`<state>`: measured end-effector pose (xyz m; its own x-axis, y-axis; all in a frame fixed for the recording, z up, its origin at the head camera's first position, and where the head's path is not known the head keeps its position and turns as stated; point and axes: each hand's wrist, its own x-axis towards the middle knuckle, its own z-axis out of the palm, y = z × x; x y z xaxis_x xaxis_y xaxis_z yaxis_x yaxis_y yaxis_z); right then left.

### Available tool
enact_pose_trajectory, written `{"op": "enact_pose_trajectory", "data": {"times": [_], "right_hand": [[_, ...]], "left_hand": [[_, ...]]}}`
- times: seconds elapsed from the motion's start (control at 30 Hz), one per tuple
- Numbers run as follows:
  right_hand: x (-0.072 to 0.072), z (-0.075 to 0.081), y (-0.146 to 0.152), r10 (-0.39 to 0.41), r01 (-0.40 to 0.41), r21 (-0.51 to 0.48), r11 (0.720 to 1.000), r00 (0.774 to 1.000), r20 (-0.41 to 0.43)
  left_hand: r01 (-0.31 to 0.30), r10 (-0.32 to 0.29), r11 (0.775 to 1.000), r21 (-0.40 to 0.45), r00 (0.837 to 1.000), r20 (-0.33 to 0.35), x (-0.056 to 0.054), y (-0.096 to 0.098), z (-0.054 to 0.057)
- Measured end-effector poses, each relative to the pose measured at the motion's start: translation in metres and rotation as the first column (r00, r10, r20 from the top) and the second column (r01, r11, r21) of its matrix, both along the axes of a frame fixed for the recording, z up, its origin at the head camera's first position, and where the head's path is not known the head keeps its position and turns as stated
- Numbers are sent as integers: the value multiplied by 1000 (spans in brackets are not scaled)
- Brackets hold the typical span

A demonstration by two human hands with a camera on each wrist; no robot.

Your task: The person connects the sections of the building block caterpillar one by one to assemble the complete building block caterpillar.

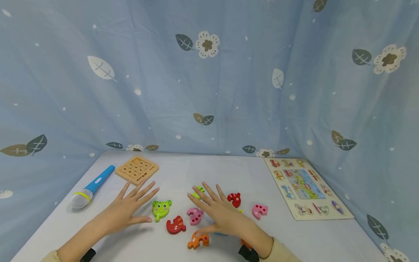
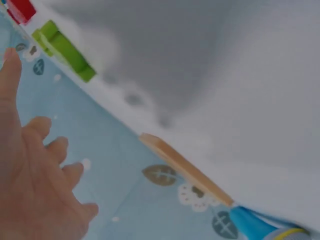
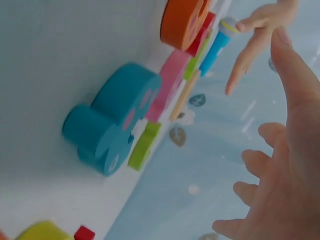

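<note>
Fingers spread and palm down, my left hand [image 1: 122, 213] hovers over the table beside a green frog-faced piece [image 1: 161, 209]. My right hand [image 1: 224, 214], also spread, is above several animal-shaped pieces and holds nothing. Around it lie a red piece [image 1: 175, 225], a pink piece [image 1: 195, 215], an orange piece [image 1: 198, 240], another red piece [image 1: 234, 199] and another pink piece [image 1: 259, 211]. A green piece [image 1: 198, 192] is partly hidden behind the right fingers. Mostly covered in the head view, a blue piece [image 3: 117, 117] shows fully in the right wrist view.
A wooden board with marked squares [image 1: 137, 169] lies at the back left, next to a blue toy microphone [image 1: 93, 186]. On the right is a picture puzzle board [image 1: 307, 191]. A patterned blue curtain [image 1: 229, 91] hangs behind the white table [image 1: 209, 163].
</note>
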<state>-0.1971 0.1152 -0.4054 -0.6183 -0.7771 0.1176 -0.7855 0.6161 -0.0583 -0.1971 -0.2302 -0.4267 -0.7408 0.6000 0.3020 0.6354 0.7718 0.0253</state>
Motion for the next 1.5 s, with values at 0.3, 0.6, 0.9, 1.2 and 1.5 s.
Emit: {"op": "enact_pose_trajectory", "data": {"times": [0.3,0.6,0.9,1.2,1.5], "right_hand": [[-9,-1,-17,77,-72,-67,995,993,86],[-17,-1,-30,132,-99,-125,987,950,282],[-30,-3,-39,163,-105,-148,983,870,465],[-35,-8,-53,150,-101,-128,987,869,472],[-37,-13,-62,175,-138,-118,983,890,420]], "left_hand": [[9,-32,998,70,941,337,-15,-17,4],[70,-140,982,173,888,438,-32,-24,-1],[93,-172,976,194,880,442,-48,-20,0],[119,-204,970,213,875,438,-52,-16,-7],[144,-236,961,235,870,433,-54,-12,-11]]}}
